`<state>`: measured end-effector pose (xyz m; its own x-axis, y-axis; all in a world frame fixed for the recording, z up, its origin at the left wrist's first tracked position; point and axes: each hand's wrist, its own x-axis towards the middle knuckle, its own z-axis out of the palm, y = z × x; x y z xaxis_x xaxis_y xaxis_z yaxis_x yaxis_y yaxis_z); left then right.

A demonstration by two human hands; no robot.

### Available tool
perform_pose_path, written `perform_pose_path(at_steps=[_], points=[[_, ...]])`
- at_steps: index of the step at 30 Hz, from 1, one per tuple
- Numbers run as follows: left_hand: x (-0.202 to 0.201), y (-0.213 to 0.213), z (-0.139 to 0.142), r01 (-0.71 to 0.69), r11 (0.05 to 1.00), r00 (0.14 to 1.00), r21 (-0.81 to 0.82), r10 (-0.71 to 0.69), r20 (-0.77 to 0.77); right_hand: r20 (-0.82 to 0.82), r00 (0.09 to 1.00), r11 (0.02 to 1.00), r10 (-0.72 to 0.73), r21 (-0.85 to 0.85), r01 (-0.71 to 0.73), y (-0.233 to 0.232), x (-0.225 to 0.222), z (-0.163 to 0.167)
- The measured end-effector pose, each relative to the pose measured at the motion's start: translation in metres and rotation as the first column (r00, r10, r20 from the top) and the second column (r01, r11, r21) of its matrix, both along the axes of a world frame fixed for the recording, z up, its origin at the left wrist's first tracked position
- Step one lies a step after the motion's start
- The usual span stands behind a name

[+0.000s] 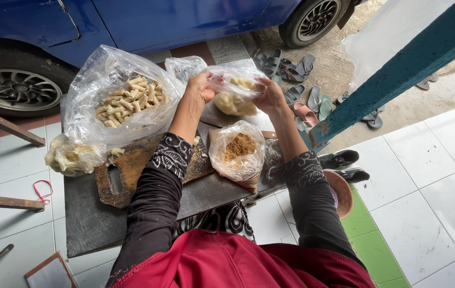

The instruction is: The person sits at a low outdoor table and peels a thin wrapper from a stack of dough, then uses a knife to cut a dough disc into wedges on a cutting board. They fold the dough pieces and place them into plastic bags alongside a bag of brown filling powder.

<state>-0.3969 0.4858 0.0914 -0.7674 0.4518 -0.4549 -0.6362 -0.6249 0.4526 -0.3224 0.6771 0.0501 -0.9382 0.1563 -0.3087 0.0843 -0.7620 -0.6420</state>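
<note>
Item, upper centre of the frame: small clear plastic bag (234, 93) of pale dough-like lumps, long axis running left to right, mouth toward the top. We grip it with our left hand (199, 88) closed on its left end and our right hand (270, 96) closed on its right end, above the dark table (94, 224).
</note>
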Motion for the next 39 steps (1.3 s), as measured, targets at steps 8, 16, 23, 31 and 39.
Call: perform_pose_path(at_steps=[8,16,23,31,39], points=[[0.024,-0.008,-0.004,-0.116,0.92,0.951,-0.375,-0.006,-0.308,-0.107,0.991,0.996,0.084,-0.008,-0.086,0.001,0.006,0.002],[0.018,-0.015,-0.016,0.055,0.777,0.774,-0.627,-0.43,-0.465,-0.042,0.998,0.996,0.048,-0.072,-0.051,0.014,-0.016,-0.024],[0.021,0.001,-0.038,-0.073,0.881,0.969,-0.467,-0.048,-0.242,0.116,0.977,0.782,0.178,0.586,-0.212,0.022,-0.006,-0.017],[0.019,0.002,-0.022,-0.893,-0.171,0.437,-0.416,-0.55,-0.712,0.089,0.993,-0.243,0.075,0.968,-0.068,0.022,-0.022,-0.024],[-0.022,-0.019,-0.055,-0.785,-0.162,0.484,-0.598,-0.762,-0.43,0.002,0.984,-0.422,0.177,0.903,0.074,0.008,0.006,-0.02]])
